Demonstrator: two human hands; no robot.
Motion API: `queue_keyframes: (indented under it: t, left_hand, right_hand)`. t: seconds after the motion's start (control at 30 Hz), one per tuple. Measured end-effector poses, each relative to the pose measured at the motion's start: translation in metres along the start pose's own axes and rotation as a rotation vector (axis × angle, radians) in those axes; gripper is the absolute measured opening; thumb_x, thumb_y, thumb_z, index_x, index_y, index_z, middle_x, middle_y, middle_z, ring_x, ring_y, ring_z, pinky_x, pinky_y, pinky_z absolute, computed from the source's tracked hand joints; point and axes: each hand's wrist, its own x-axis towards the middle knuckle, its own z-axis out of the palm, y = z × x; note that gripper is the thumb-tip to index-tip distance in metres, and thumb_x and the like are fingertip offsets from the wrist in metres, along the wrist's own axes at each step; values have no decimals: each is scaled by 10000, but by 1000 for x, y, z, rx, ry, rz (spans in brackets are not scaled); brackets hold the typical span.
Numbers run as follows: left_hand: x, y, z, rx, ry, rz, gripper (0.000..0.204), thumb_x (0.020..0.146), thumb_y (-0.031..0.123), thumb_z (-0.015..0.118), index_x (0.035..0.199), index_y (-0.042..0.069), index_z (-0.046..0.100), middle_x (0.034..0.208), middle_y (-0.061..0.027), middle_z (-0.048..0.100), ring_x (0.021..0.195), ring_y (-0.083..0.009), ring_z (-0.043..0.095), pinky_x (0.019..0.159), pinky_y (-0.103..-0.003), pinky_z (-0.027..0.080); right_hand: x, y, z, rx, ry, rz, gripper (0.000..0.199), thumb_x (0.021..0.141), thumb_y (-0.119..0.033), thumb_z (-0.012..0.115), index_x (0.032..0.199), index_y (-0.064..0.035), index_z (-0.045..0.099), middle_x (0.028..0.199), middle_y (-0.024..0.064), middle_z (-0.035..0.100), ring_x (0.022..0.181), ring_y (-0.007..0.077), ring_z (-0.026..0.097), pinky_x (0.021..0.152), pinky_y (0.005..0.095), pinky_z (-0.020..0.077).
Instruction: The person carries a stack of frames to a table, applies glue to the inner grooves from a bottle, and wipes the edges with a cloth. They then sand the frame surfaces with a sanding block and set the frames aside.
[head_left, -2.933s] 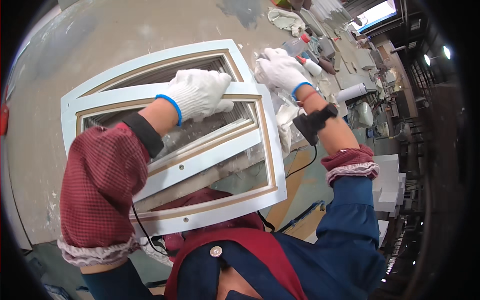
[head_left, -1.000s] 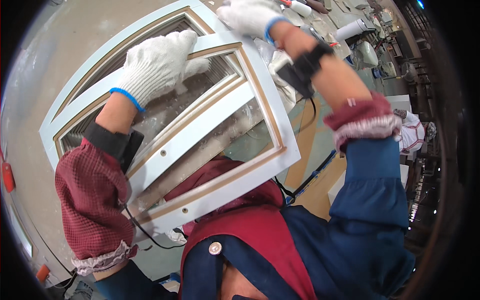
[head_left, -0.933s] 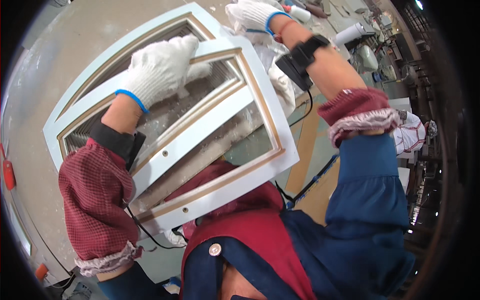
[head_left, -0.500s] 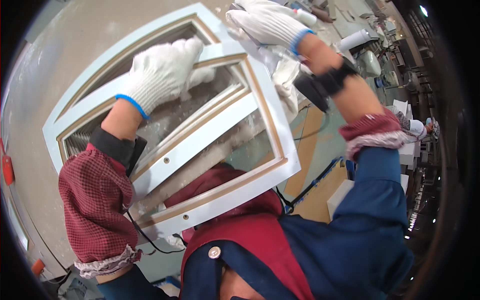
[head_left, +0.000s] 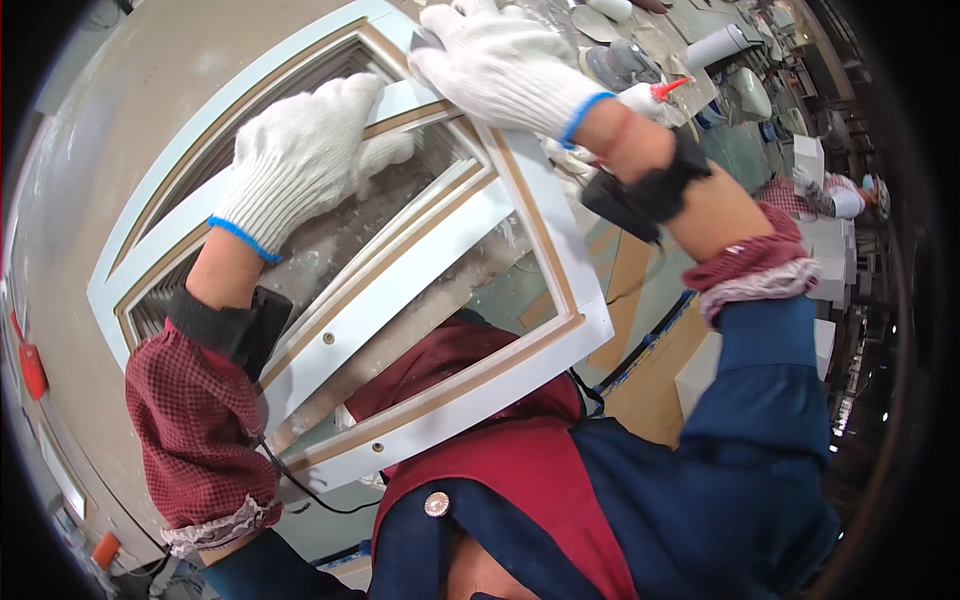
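My left hand point(head_left: 300, 155), in a white knit glove with a blue cuff, is wrapped round the upper rail of a white frame point(head_left: 430, 425) with an open middle and tan-edged inner lip. The frame tilts towards my body over a stack of similar white frames point(head_left: 390, 280). My right hand point(head_left: 505, 75), gloved alike, bends its fingers over the frame's far right corner. A small dark grey edge point(head_left: 427, 40) shows at those fingers; its kind is too hidden to tell.
The frames rest on a worn, stained table point(head_left: 60, 200). Beyond my right hand stand a white bottle with a red nozzle point(head_left: 665, 90), a grey power sander point(head_left: 622, 65) and a white roll point(head_left: 712, 47). A co-worker point(head_left: 825, 195) is at far right. An orange-red tool point(head_left: 32, 370) lies at left.
My right hand has come down from beyond the frame onto its far right corner. The bottle and sander have come into sight. My left hand keeps its hold.
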Motion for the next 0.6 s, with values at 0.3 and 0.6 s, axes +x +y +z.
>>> queue_keyframes:
  t: [0.3, 0.6]
  left_hand:
    - [2, 1, 3, -7, 1, -9, 572, 894, 569, 571, 1099, 34, 574, 994, -171, 675, 881, -349, 691, 698, -440, 563]
    - [9, 12, 2, -67, -29, -45, 578, 866, 593, 602, 1091, 62, 571, 961, -179, 674, 919, -345, 684, 766, -466, 544]
  right_hand:
    - [11, 36, -8, 106, -150, -76, 288, 888, -268, 516, 924, -104, 750, 942, 207, 706, 878, 393, 674, 756, 461, 534]
    - [15, 78, 50, -44, -23, 54, 263, 877, -281, 534, 857, -79, 701, 838, 174, 681, 802, 368, 656, 749, 471, 513]
